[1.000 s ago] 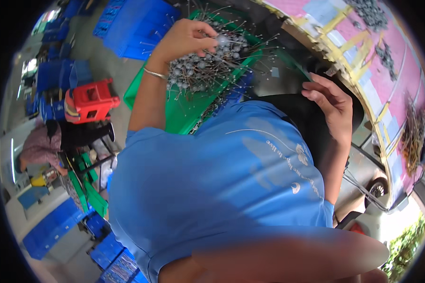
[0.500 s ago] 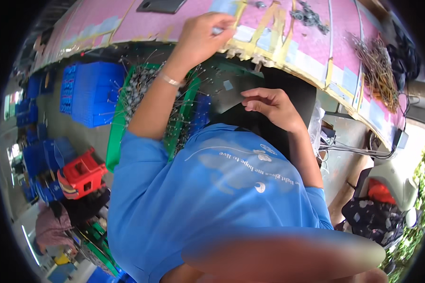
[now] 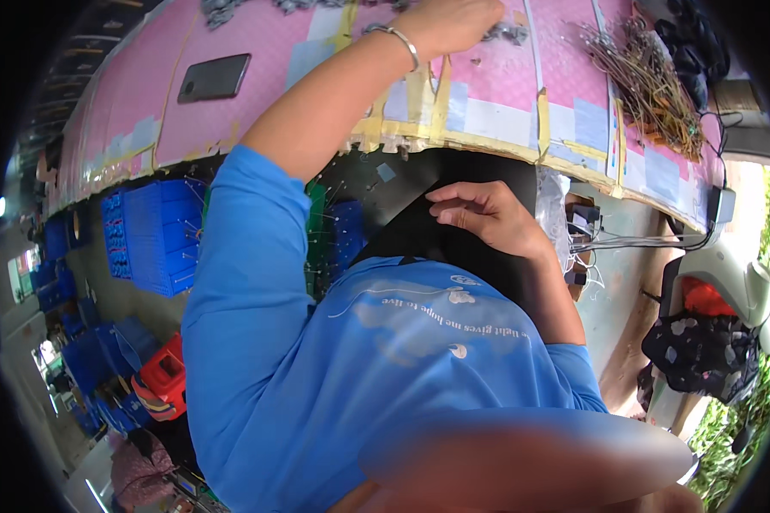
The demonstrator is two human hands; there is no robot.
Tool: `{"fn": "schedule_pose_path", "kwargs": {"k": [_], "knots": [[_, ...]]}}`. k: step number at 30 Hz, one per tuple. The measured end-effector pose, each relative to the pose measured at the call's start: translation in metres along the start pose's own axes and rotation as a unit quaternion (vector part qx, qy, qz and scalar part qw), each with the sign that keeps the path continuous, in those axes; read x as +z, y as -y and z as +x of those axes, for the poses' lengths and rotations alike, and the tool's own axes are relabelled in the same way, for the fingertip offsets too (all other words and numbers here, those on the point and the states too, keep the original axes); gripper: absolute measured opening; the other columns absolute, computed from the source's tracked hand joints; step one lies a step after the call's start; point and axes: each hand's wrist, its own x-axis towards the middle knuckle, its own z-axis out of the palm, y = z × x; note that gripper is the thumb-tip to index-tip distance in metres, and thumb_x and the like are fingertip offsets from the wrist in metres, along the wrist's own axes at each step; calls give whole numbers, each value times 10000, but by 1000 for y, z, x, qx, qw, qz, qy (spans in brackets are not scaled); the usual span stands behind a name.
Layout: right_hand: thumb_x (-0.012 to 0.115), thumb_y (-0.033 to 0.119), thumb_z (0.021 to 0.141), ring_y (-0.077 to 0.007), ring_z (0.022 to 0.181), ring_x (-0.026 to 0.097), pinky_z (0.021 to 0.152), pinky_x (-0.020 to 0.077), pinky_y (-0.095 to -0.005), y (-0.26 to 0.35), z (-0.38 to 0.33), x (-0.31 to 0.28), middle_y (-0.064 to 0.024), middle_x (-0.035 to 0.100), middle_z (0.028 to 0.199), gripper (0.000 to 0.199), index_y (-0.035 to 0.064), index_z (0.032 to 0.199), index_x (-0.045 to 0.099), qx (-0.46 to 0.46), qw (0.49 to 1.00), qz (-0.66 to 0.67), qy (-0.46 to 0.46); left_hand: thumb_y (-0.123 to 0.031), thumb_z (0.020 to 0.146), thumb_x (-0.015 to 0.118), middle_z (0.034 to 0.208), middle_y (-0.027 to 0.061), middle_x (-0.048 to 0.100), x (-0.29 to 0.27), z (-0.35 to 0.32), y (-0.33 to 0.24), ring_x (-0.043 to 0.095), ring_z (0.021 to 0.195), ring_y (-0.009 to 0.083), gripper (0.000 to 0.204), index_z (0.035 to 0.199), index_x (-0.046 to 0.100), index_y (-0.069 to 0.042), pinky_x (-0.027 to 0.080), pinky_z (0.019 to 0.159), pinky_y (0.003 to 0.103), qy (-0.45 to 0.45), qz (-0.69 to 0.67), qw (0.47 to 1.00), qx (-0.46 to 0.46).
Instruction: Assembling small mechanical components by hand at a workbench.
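My left hand [image 3: 458, 24] reaches far across the pink-covered table [image 3: 488, 90], a metal bangle round its wrist. Its fingers curl down beside a small heap of grey parts [image 3: 512, 34]; anything in them is hidden. More grey parts [image 3: 222, 11] lie toward the far left edge of the view. Over my lap, short of the table's front edge, my right hand [image 3: 492, 218] hovers with bent fingers and the thumb apart from them. Nothing shows in it.
A dark phone [image 3: 214, 79] lies on the table's left. A bundle of thin brown wires [image 3: 650, 90] rests at the right. Blue crates [image 3: 158, 235] stand below left, and a green crate [image 3: 316, 231] with pin-like pieces is partly behind my left arm.
My left hand has moved from the table's front edge farther out and right, to the grey parts. The view has shifted, showing more tabletop. My right hand keeps nearly the same pose.
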Motion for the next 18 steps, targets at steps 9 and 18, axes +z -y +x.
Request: {"fn": "schedule_pose_path", "kwargs": {"k": [9,18], "knots": [[679,73,871,-112,818,661,753,524,-252,56,-70,-111,-71,708,979,248,3,1108,703,-70,794,-251,-549,-65,819,616,866,196,671,-53,-38,-33,662,775,361,114,903,632,12,525,686,410,-156,-481,810,-296],[769,221,804,-157,670,648,690,521,-294,33,-56,-155,-55,717,796,254,73,1010,745,-41,600,-474,-644,-7,862,688,927,113,655,-65,-110,-99,714,811,222,263,1098,583,42,576,676,275,-119,-604,692,-377]]}}
